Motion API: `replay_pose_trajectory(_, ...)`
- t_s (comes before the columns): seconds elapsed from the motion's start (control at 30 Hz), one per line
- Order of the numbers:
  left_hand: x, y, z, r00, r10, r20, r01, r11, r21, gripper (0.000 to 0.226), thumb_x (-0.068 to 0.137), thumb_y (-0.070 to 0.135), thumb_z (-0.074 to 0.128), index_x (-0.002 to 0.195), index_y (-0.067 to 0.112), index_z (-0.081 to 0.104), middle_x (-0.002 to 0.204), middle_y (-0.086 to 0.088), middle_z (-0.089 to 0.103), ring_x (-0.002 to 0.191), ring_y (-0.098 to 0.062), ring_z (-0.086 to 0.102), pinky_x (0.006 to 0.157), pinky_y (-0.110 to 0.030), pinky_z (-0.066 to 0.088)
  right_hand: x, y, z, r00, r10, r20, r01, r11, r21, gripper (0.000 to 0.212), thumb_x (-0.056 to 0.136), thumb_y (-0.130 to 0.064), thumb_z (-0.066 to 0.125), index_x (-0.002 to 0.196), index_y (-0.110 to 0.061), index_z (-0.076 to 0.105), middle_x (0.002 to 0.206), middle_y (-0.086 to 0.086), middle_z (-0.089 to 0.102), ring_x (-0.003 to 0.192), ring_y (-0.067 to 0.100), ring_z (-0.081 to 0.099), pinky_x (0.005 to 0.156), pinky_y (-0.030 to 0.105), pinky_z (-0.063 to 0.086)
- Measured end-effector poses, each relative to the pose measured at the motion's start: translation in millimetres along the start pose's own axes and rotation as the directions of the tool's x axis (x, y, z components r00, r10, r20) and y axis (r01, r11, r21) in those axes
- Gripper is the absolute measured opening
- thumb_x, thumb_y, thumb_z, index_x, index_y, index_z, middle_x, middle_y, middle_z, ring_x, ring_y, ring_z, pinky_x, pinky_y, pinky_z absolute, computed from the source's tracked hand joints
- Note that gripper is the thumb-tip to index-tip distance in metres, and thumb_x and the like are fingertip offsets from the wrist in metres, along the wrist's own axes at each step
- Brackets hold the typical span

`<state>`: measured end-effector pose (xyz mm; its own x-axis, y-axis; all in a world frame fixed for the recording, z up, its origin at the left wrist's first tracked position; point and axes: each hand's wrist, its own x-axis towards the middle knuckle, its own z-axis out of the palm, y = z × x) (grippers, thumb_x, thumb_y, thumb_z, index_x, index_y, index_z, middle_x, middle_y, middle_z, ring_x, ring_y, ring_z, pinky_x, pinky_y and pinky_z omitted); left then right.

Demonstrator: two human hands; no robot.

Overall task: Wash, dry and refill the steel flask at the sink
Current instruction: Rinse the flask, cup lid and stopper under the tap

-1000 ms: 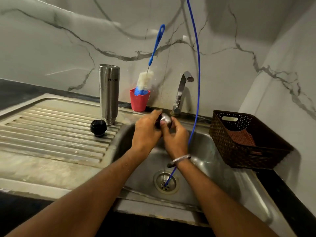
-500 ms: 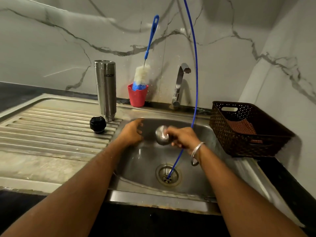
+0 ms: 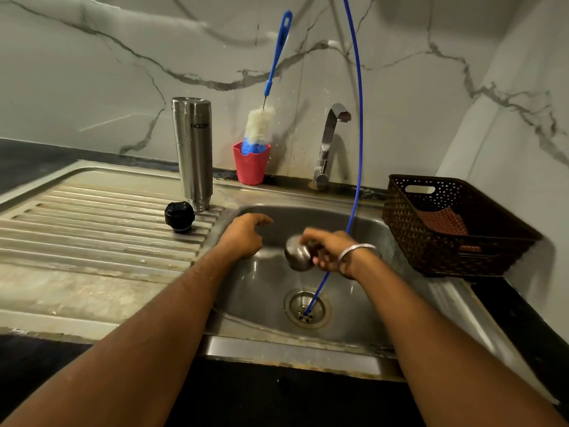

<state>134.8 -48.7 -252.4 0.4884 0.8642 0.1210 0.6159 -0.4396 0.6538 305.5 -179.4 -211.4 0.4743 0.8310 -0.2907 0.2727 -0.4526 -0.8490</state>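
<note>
Steel sink [image 3: 363, 315] with ribbed drainboard [image 3: 92, 229] on the left, set into a dark counter, grey-veined marble walls behind and to the right. Tap [image 3: 331, 140] stands at the back rim, spout out over the basin. Steel flask [image 3: 193, 152] stands mouth-down on the drainboard's back right corner, lettering upside down; black cap [image 3: 179, 217] sits just in front of it on the ribs, near but apart. Blue hose [image 3: 357, 124] drops from above, passes behind the right wrist and ends in the drain [image 3: 308, 308]. Right of the basin, a brown woven basket [image 3: 431, 248] fills the rim up to the side wall, reddish cloth [image 3: 443, 223] inside. Red cup [image 3: 252, 163] against the back wall between flask and tap holds a bottle brush [image 3: 261, 121], blue handle leaning up the wall. Drainboard's front and left ribs carry nothing. Over the basin: right hand [image 3: 331, 249], bangle on the wrist, fingers curled round a small steel lid cup [image 3: 298, 254], motion-blurred, thin water falling from it toward the drain. Left hand [image 3: 246, 234] hovers by the basin's left wall, fingers loosely bent, forefinger out, holding nothing.
</note>
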Motion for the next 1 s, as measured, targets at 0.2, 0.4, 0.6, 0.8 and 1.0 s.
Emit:
replay_pose_trajectory(0.2,-1,-1,0,1.000,-0.007,0.000,0.007,1.000,0.028,0.059,0.086,-0.008,0.059,0.134,0.025,0.066,0.138,-0.002,0.064,0.123,-0.022,0.062,0.109,-0.034,0.048,6,2,-2,0.997,0.034,-0.076,-0.026,0.995,0.099,0.040,0.073,-0.044,0.079,0.078,-0.005,0.071,0.057,0.004,0.063,0.052,0.015,0.057,0.047,0.029,0.049)
replay_pose_trajectory(0.4,0,-2,4,1.000,0.000,0.031,-0.001,1.000,0.025,0.060,0.085,-0.008,0.061,0.132,0.028,0.066,0.138,-0.001,0.064,0.119,-0.022,0.064,0.104,-0.034,0.053,5,2,-2,0.991,-0.017,-0.133,0.011,0.999,-0.049,0.045,0.068,-0.045,0.083,0.084,-0.004,0.074,0.060,0.005,0.066,0.051,0.014,0.058,0.050,0.028,0.051)
replay_pose_trajectory(0.6,3,-4,7,0.998,0.003,0.068,-0.004,1.000,0.021,0.061,0.083,-0.010,0.064,0.129,0.029,0.068,0.135,-0.001,0.066,0.114,-0.023,0.067,0.102,-0.038,0.055,11,3,-4,0.977,0.026,-0.211,-0.008,0.996,0.084,0.051,0.057,-0.059,0.078,0.074,-0.011,0.070,0.065,0.001,0.066,0.050,0.013,0.057,0.045,0.023,0.043)
replay_pose_trajectory(0.8,2,-2,10,0.997,0.011,0.075,-0.013,1.000,0.025,0.062,0.083,-0.008,0.067,0.131,0.030,0.067,0.139,0.000,0.063,0.120,-0.024,0.064,0.105,-0.041,0.053,10,4,-7,0.982,0.000,-0.187,0.023,0.992,0.120,0.037,0.072,-0.040,0.081,0.076,-0.005,0.071,0.055,0.002,0.062,0.047,0.012,0.053,0.044,0.024,0.044)
replay_pose_trajectory(1.0,-2,3,6,0.992,0.039,0.119,-0.030,0.997,-0.077,0.068,0.081,-0.010,0.071,0.138,0.025,0.060,0.140,-0.002,0.061,0.110,-0.022,0.068,0.094,-0.038,0.059,16,3,-7,0.986,-0.023,-0.163,0.058,0.975,0.214,0.035,0.067,-0.039,0.081,0.070,-0.005,0.072,0.059,0.007,0.065,0.046,0.016,0.056,0.045,0.030,0.048)
